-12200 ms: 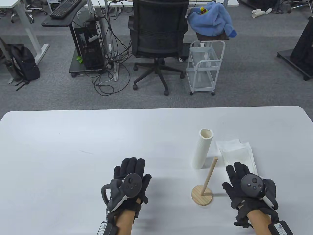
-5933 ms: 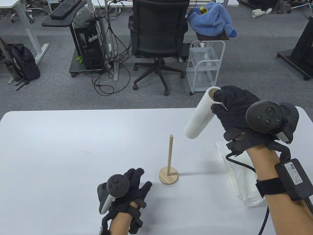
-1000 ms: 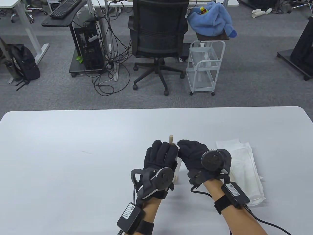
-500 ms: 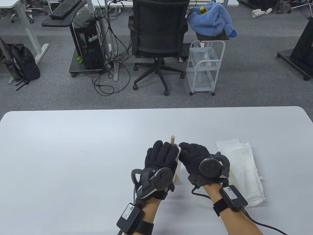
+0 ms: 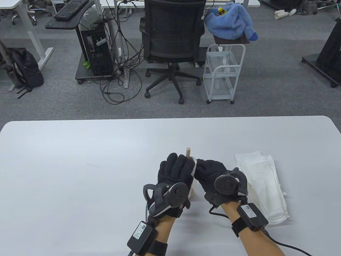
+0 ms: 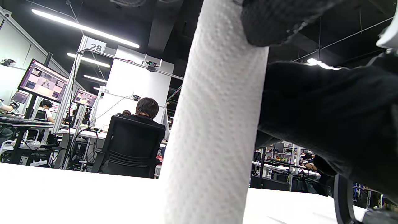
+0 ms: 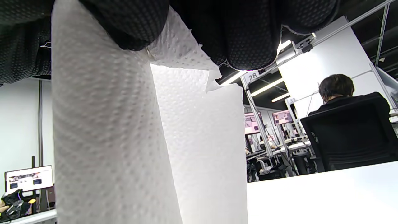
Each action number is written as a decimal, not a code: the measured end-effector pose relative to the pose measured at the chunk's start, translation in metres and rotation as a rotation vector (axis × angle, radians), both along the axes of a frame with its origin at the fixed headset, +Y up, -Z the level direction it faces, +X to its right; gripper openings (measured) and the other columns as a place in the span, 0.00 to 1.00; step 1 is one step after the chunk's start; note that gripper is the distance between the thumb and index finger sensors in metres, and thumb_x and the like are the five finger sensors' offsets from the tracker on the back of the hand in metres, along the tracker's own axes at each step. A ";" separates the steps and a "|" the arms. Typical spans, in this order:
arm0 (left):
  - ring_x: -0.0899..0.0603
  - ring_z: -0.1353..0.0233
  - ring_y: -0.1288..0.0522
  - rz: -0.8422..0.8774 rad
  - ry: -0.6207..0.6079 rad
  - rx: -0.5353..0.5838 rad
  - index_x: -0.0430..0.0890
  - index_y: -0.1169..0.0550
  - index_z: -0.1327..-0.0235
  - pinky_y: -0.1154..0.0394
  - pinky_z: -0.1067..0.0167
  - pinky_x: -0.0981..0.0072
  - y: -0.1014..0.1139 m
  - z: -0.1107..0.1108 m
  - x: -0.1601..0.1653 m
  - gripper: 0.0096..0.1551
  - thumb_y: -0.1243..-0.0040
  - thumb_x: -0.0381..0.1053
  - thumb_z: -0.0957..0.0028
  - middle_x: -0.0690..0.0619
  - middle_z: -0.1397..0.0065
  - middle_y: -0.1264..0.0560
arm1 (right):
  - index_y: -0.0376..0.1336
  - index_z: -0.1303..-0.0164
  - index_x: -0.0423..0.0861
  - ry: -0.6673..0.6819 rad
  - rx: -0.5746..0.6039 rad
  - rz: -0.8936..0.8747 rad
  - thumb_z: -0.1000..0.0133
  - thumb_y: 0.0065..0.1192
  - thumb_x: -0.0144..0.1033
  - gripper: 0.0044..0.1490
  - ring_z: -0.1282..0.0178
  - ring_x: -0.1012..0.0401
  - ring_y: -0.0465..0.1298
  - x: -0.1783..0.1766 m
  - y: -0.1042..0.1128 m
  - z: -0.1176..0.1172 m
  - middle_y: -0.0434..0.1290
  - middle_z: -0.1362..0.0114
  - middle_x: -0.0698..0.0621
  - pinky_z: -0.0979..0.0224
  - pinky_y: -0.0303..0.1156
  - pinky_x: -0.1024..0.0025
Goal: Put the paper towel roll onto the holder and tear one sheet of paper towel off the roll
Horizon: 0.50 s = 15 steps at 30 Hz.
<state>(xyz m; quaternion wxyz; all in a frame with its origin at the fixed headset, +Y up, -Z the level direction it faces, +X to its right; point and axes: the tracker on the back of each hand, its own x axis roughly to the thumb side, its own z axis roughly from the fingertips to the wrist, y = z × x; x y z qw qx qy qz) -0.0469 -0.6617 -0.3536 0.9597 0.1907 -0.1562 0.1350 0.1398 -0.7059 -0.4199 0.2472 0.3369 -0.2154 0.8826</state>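
Standing upright on the holder (image 5: pixel 188 152) between both hands, the paper towel roll (image 6: pixel 214 124) keeps its long axis vertical, the dowel tip poking above. The left hand (image 5: pixel 174 170) wraps the roll to steady it; the right hand (image 5: pixel 210 173) pinches the loose sheet (image 7: pixel 202 130) at its top edge. Since half a second ago, that hand has drawn slightly toward the person.

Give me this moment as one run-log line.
paper towel roll: on holder | left hand: grips roll | right hand: pinches sheet | tear: started
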 end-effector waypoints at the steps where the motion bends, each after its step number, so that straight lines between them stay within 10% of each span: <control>1: 0.39 0.15 0.56 0.001 0.003 0.000 0.65 0.53 0.28 0.49 0.21 0.38 0.000 0.000 0.000 0.40 0.43 0.54 0.45 0.62 0.20 0.59 | 0.66 0.39 0.49 0.003 -0.005 0.016 0.45 0.60 0.40 0.24 0.37 0.43 0.72 -0.001 -0.002 0.000 0.67 0.28 0.42 0.31 0.62 0.43; 15: 0.39 0.15 0.55 0.021 0.008 -0.009 0.65 0.53 0.28 0.49 0.21 0.40 -0.001 -0.001 -0.002 0.40 0.44 0.54 0.45 0.62 0.20 0.59 | 0.67 0.39 0.51 0.008 -0.056 0.098 0.46 0.61 0.40 0.24 0.37 0.44 0.73 -0.001 -0.021 -0.003 0.69 0.28 0.44 0.31 0.63 0.44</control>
